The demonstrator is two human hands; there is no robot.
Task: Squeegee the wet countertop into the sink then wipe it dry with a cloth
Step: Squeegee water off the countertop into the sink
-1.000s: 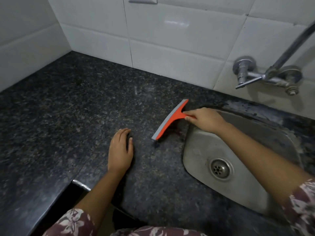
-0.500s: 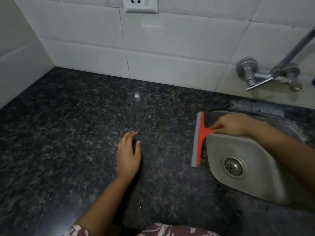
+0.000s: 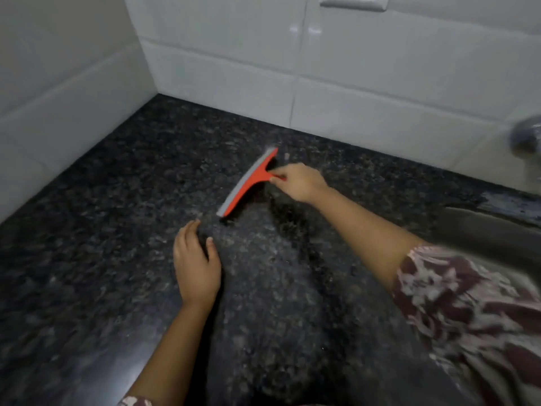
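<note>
An orange squeegee (image 3: 248, 183) with a grey rubber blade rests its blade on the dark speckled granite countertop (image 3: 117, 215), out in the middle, away from the sink. My right hand (image 3: 298, 181) grips its short handle from the right. My left hand (image 3: 196, 265) lies flat on the counter, fingers together, just in front of the blade's near end. Only the steel sink's dim left rim (image 3: 483, 227) shows at the right edge. No cloth is in view.
White tiled walls (image 3: 351, 83) close the counter at the back and left, meeting in a corner. A wall socket (image 3: 354, 2) sits at the top. A blurred metal tap part (image 3: 527, 136) shows at the far right. The counter's front edge runs bottom left.
My right hand has carried the squeegee from the sink's edge leftward and back onto the middle of the counter. The view swung left, and my left hand stayed planted.
</note>
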